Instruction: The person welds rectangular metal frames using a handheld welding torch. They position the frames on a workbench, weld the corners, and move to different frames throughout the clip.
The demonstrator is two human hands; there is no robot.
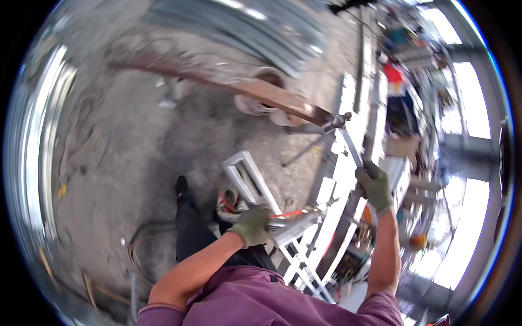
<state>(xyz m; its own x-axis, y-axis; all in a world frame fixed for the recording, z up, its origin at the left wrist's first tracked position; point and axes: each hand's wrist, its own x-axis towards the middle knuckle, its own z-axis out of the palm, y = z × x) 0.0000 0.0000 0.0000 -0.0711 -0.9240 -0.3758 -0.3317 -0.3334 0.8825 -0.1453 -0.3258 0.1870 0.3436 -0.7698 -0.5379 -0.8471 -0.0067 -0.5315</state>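
My right hand (375,187), in a green work glove, is closed round the handle of a hammer (352,148). The hammer head is raised and overlaps the end of a rusty brown steel beam (272,93) in the head view; whether they touch I cannot tell. Lower and to the left, my gloved left hand (253,225) is wrapped round a pale metal frame (266,193) made of square tubing. Part of the frame is hidden behind that hand. Beside it lies an orange-red stick-like thing (288,214), its kind blurred.
Grey metal sheets (244,30) lie at the far side, and long shiny profiles (41,141) at the left. A round pale container (255,103) stands under the beam. A hose (133,250) curls on the concrete floor. Cluttered shelves (413,60) line the right.
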